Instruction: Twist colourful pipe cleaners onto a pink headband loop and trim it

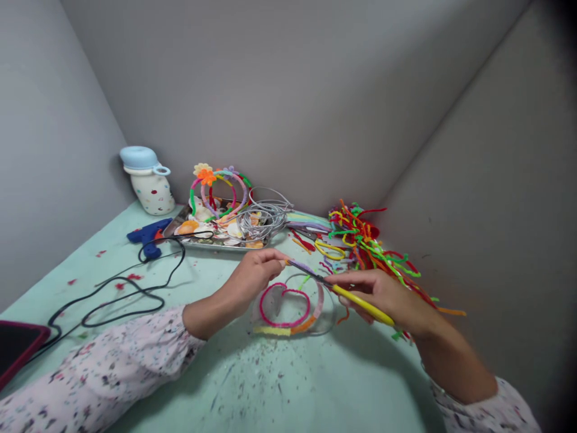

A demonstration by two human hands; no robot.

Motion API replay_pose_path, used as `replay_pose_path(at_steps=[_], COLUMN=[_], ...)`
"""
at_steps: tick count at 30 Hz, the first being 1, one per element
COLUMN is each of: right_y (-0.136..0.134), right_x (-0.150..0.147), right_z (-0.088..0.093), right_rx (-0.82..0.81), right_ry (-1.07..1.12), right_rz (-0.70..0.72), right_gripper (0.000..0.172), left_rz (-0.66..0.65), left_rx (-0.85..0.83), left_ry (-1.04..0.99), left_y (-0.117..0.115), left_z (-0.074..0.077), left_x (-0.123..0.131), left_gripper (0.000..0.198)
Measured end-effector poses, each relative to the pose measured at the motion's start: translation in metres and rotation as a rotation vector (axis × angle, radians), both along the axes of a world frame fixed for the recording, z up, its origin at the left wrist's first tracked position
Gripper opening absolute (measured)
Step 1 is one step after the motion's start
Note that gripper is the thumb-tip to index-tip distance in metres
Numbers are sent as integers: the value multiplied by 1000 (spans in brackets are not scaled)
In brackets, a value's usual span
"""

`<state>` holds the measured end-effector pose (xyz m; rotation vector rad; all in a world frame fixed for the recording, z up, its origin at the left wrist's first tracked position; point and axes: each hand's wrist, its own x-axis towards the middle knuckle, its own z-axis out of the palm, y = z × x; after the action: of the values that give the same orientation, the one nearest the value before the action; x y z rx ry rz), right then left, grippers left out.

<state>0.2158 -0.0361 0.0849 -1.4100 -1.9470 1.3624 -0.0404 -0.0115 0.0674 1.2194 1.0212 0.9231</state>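
My left hand (259,272) is closed, pinching the end of a short purple pipe cleaner (301,266) above the table. In my right hand (376,291) is a tool with yellow handles (365,305), its dark tip pointing left along the purple piece toward my left fingertips. Whether the tip is scissor blades or plier jaws I cannot make out. Below both hands lies a wire ring (331,319), partly wrapped in yellow, orange and pink. A pink pipe-cleaner heart (270,322) on a clear sheet rests within the ring.
A metal tray (220,245) holds shells, decorated hoops (192,192) and coiled wire (270,216). Left are a blue glue gun (151,231), black cord (157,297), bottle (153,189) and phone (20,349). Colourful pipe cleaners (369,246) lie right, beside yellow-handled scissors (329,251).
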Motion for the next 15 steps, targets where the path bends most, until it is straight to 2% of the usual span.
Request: replay_pose_path(at_steps=[4,7,11,15], right_y=[6,8,6,7], right_x=[2,0,-4,-6], right_z=[-13,-18,-19,-21], right_rx=[-189,-305,-358,-433], right_ry=[211,358,443,580], right_rz=[-58,-64,-76,-87], right_gripper=[46,41,29,31], left_rz=[12,23,35,51], left_rx=[35,38,39,47], left_ry=[2,15,12,3], left_y=[-2,-2,-2,-3], left_z=[1,0,-1,-1], left_x=[0,-1,-2,-1], left_gripper=[14,15,17,17])
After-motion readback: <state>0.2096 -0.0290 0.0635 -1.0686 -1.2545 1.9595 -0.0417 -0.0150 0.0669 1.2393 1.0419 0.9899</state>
